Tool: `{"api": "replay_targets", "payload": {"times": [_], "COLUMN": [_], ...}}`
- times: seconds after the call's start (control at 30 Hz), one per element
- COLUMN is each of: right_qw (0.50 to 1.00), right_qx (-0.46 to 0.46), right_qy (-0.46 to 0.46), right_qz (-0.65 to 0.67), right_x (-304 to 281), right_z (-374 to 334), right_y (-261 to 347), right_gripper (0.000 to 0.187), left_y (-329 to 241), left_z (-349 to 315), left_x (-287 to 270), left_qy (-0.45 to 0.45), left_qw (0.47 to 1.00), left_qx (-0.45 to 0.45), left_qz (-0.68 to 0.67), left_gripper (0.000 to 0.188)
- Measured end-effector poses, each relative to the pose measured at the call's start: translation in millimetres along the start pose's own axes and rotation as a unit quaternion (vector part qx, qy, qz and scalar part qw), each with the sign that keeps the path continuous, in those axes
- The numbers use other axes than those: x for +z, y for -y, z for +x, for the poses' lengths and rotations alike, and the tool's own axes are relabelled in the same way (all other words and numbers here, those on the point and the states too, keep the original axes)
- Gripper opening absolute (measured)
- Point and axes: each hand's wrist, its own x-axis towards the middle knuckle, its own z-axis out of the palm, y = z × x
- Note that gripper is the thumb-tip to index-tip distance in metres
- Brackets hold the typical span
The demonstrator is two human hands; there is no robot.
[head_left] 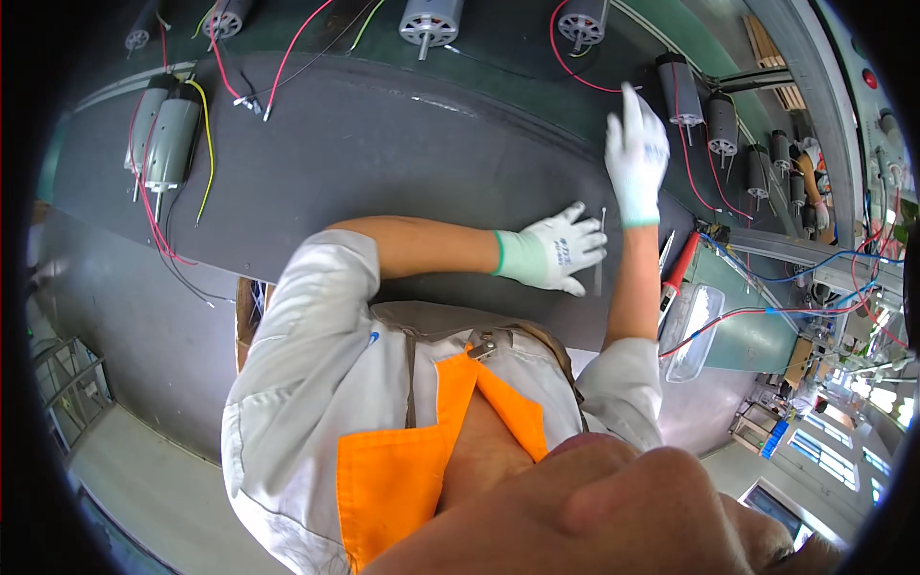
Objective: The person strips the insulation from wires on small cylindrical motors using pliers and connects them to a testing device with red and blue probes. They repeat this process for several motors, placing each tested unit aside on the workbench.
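My left hand (561, 251), in a white glove with a green cuff, lies on the dark grey worktop (383, 163) with its fingers spread. Nothing is in it. A thin pale strip (601, 235), perhaps a cable tie, lies beside its fingertips. My right hand (636, 158), gloved alike, reaches farther out with fingers stretched and looks empty. Its fingertips are near the end of a red wire (586, 80) from a grey electric motor (582, 24); I cannot tell whether they touch. Right of that hand stands another grey motor (680, 91) with a red lead.
Two grey motors (172, 134) with red, yellow and black leads stand at the left. Another motor (428, 24) is at the far middle. A red-handled tool (682, 264) and a clear plastic tray (695, 331) lie at right, with blue and red cables (805, 271) beyond.
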Motion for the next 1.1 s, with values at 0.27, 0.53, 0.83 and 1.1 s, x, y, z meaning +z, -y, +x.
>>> {"api": "replay_targets", "payload": {"times": [0.27,0.53,0.83,1.1], "right_qw": [0.732,0.771,0.684,0.791], "right_qx": [0.45,0.416,0.38,0.213], "right_qy": [0.056,0.095,0.182,0.311], "right_qz": [0.508,0.473,0.595,0.482], "right_x": [147.8,113.7,-75.3,-80.9], "right_z": [103.3,88.3,-52.0,-96.9], "right_y": [-32.9,25.7,193.2,226.1], "right_gripper": [0.085,0.082,0.078,0.072], "left_y": [51.8,181.2,83.3,65.9], "left_z": [-36.9,-80.3,-163.9,-198.6], "left_x": [-24.4,-69.7,-105.8,-124.7], "left_qy": [-0.22,-0.303,-0.288,-0.229], "left_qw": [0.971,0.883,0.789,0.545], "left_qx": [-0.009,-0.262,-0.411,-0.429], "left_qz": [-0.088,0.246,-0.354,-0.683], "left_gripper": [0.032,0.051,0.04,0.059]}}
